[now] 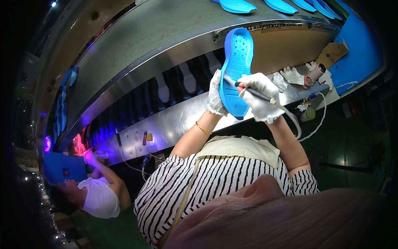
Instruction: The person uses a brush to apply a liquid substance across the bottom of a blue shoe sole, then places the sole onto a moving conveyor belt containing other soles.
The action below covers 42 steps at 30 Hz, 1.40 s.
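A blue shoe sole [239, 47] stands tilted upright in front of me, its hollow inner side with small holes turned toward me. My left hand [216, 96], in a white knit glove, is closed on its left edge; most of those fingers are hidden behind the sole. In my gloved right hand [265, 97] I grip a thin dark-handled brush [229, 79]. Its pale tip touches or nearly touches the inner face of the sole near the left rim. From the handle's rear end a whitish hose [295, 122] hangs down to the right.
Several blue soles [238, 6] lie on the conveyor belt [174, 31] beyond. Below it runs a metal ledge [166, 128]. Spare white gloves [292, 76] and a thread-like roll [317, 72] sit at right, near cardboard [273, 47]. A co-worker [101, 195] is at the far left.
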{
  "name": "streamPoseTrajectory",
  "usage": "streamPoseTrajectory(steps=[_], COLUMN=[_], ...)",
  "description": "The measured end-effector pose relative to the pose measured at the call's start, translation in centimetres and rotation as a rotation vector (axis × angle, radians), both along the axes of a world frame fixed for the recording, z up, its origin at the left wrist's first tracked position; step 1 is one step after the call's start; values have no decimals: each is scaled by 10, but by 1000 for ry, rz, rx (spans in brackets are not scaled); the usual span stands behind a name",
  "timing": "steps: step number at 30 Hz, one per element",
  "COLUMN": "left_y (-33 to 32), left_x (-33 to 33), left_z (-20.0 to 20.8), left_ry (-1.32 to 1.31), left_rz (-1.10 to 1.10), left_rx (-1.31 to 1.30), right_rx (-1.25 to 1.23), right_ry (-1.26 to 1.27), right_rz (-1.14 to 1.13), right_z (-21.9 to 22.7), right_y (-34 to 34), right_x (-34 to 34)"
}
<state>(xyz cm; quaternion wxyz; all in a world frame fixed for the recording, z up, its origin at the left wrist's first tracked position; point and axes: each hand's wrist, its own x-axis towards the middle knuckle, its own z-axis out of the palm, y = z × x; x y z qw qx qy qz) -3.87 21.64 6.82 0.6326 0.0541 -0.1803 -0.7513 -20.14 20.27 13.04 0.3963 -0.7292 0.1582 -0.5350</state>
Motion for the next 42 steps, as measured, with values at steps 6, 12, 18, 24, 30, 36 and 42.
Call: streamPoseTrajectory(steps=[6,12,18,24,30,36,42], left_y=[11,6,8,-13,-73,-160,-125], left_x=[-5,1,13,26,93,171,244], left_z=[15,-2,18,54,142,126,96], left_ry=[-102,121,-69,-144,-335,-726,-1355], left_rz=[6,-78,-60,-1,197,957,1289], left_rx=[92,19,18,-97,-241,210,-103], right_rx=[218,-139,-76,-108,-58,-21,161], right_ry=[-240,-18,-21,30,-189,-116,-145], right_rz=[8,-43,-129,80,-149,-115,-96], right_z=[-4,4,-4,-2,5,-18,-34], right_y=[-26,-22,-7,13,-3,-4,-11], right_x=[-5,4,-6,-24,-41,-43,-48])
